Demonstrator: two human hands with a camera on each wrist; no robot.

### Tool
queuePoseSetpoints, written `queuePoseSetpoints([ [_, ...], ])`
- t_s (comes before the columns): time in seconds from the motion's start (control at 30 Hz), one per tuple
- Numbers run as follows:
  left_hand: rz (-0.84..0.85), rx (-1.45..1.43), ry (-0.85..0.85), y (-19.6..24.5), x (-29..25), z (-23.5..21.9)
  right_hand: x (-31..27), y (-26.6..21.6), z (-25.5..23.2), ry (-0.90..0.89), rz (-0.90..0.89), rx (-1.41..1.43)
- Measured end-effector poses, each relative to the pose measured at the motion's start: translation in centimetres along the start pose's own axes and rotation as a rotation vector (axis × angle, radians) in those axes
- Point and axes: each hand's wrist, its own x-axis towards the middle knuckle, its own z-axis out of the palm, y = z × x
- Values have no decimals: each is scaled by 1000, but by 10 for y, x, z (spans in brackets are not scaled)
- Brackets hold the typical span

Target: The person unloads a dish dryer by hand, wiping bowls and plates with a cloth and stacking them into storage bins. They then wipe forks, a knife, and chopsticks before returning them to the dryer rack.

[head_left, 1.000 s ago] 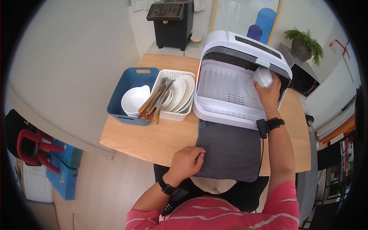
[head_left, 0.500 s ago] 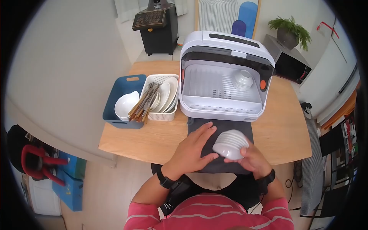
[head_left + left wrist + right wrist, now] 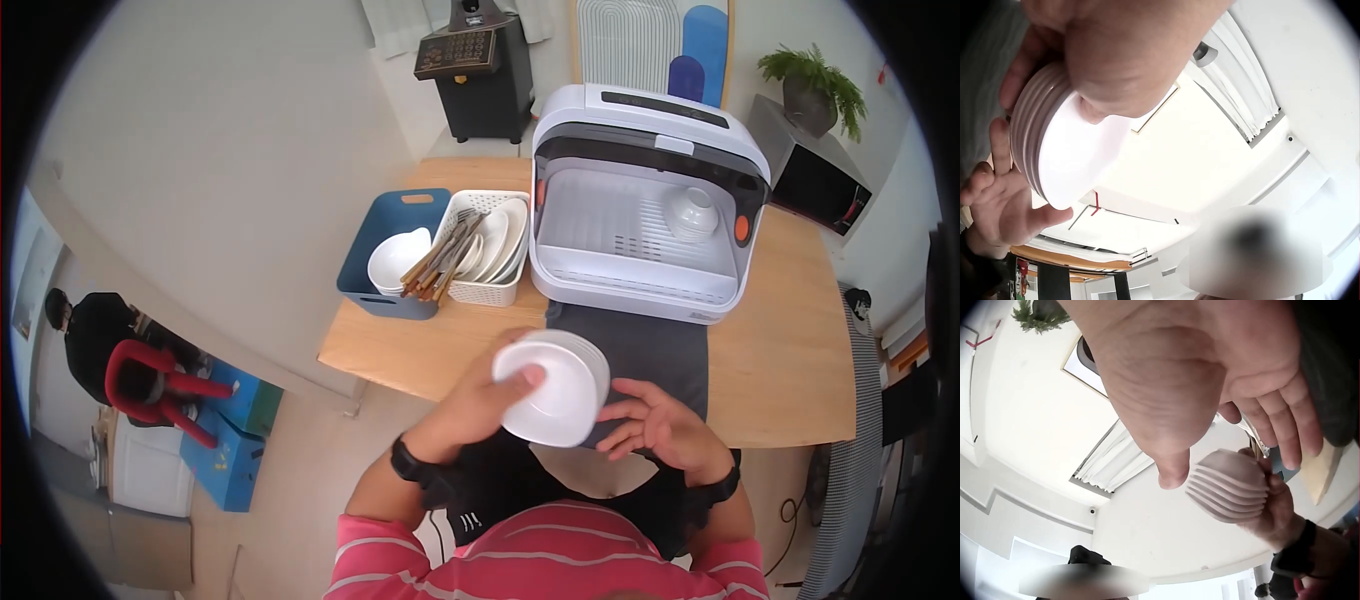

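Note:
My left hand (image 3: 472,405) grips a nested stack of white bowls (image 3: 560,405) over the front edge of the table. Its thumb lies inside the top bowl, whose mouth is tilted up toward me, and the fingers are behind the stack. The several stacked rims of the bowls (image 3: 1229,487) show in the right wrist view. Just right of the stack, my right hand (image 3: 668,432) is open with its fingers spread and holds nothing. More white bowls (image 3: 692,213) sit at the right inside the white dish cabinet (image 3: 630,300), whose front cover is raised.
A blue basket (image 3: 362,250) with white bowls (image 3: 395,262) stands left of a white basket (image 3: 485,293) holding plates (image 3: 497,240) and wooden-handled cutlery (image 3: 445,262). A dark grey mat (image 3: 655,350) lies before the cabinet on the wooden table (image 3: 790,340). A person (image 3: 98,335) is at far left.
My right hand brought the bowl stack out of the cabinet toward me and released it into my left hand. The stack has turned so its mouth faces up toward me.

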Motion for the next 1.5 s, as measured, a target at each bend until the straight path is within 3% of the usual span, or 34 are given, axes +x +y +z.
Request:
queuePoseSetpoints([
  [0.1, 33, 64, 242, 47, -3, -55, -13, -5, -19, 85, -67, -18],
  [0.17, 82, 164, 355, 79, 8, -96, -22, -6, -34, 436, -84, -314],
  [0.2, 92, 240, 406, 90, 16, -118, -24, -5, -40, 428, -87, -309],
  [0.23, 92, 248, 409, 99, 23, -142, -27, -2, -47, 618, -116, -444],
  [0.27, 24, 329, 414, 104, 33, -168, -30, 1, -54, 810, -146, -580],
  [0.3, -42, 408, 419, 106, 41, -185, -34, 6, -66, 807, -152, -576],
  [0.37, -134, 435, 412, 108, 54, -198, -42, 19, -90, 1016, -271, -728],
  [0.43, -288, 495, 394, 93, 73, -231, -47, 26, -103, 1048, -306, -740],
  [0.47, -285, 499, 389, 90, 80, -236, -48, 28, -105, 1082, -335, -757],
  [0.63, -561, 721, 317, 79, 107, -242, -48, 28, -102, 1091, -352, -723],
  [0.73, -622, 818, 308, 74, 117, -244, -48, 29, -103, 1095, -372, -725],
  [0.97, -594, 882, 387, 49, 132, -260, -46, 30, -102, 1104, -379, -797],
  [1.37, -649, 1098, 507, 69, 114, -231, -45, 33, -104, 1108, -386, -788],
  [1.43, -462, 1019, 628, 63, 109, -236, -46, 33, -104, 1109, -380, -793],
  [1.5, -466, 1033, 608, 60, 108, -237, -45, 34, -104, 1109, -374, -796],
])
